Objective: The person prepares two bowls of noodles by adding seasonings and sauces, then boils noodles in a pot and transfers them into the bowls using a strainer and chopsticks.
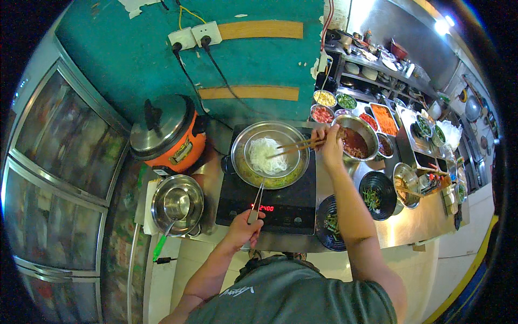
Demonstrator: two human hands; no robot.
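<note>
My left hand (245,229) grips the handle of a round wire-mesh strainer (297,162), which is held in a metal pot (238,178) of yellowish liquid. White noodles (268,156) lie in the strainer. The pot stands on a black induction cooker (267,218) with a lit red display. Wooden chopsticks (295,146) are in my right hand (330,143), their tips at the noodles. Close to the right of that hand is a steel bowl (370,133) with a reddish-brown sauce (355,142). Two black bowls with chopped greens, one (378,196) and another (332,222), stand by my right forearm.
An orange cooker with a lid (178,141) stands left of the pot. Nested steel bowls (156,202) hold a green-handled ladle (162,243). On the right are containers of shredded carrot (383,119) and red pieces (322,114), and a bowl with utensils (404,182). Power cords hang behind.
</note>
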